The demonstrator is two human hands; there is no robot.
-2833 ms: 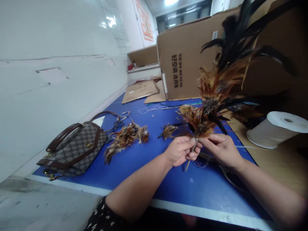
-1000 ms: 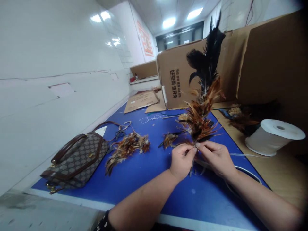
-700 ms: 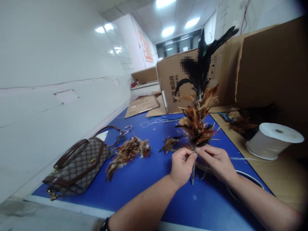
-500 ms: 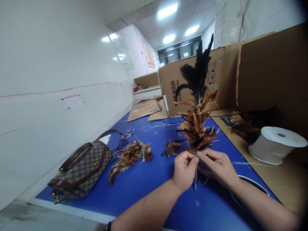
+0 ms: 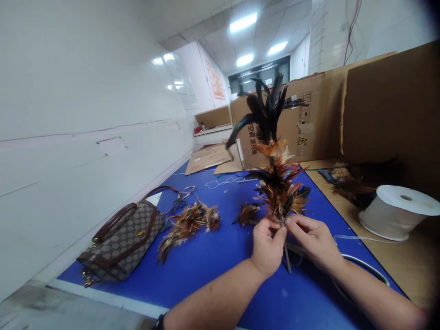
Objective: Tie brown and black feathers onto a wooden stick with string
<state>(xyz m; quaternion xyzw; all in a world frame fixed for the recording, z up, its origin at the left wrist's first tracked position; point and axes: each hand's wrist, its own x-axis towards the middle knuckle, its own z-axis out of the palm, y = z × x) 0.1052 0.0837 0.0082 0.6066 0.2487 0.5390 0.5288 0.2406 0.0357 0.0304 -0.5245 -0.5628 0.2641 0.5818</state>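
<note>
A tall feather bunch (image 5: 275, 183) stands upright in front of me, with long black plumes on top and layered brown, orange and black feathers below. A thin stem (image 5: 287, 259) sticks out beneath it. My left hand (image 5: 268, 245) is closed, pinching the stem just under the lowest feathers. Thumb and forefinger of my right hand (image 5: 314, 240) are pressed together at the same spot, on the right side of the base. Whether a strip is also between these fingertips is hidden. To the left lie a loose pile of brown feathers (image 5: 192, 222) and a smaller feather tuft (image 5: 248, 213).
A brown patterned handbag (image 5: 120, 240) lies at left on the blue table (image 5: 206, 279). At right stand a white spool (image 5: 388, 220) trailing a clear strip and dark feathers (image 5: 350, 185). Cardboard boxes (image 5: 319, 119) wall the back. White string (image 5: 223, 182) lies behind.
The feather bunch has turned about its stem, so its black plumes now fan out and lean left. Both hands still pinch its base. The whole view has shifted slightly.
</note>
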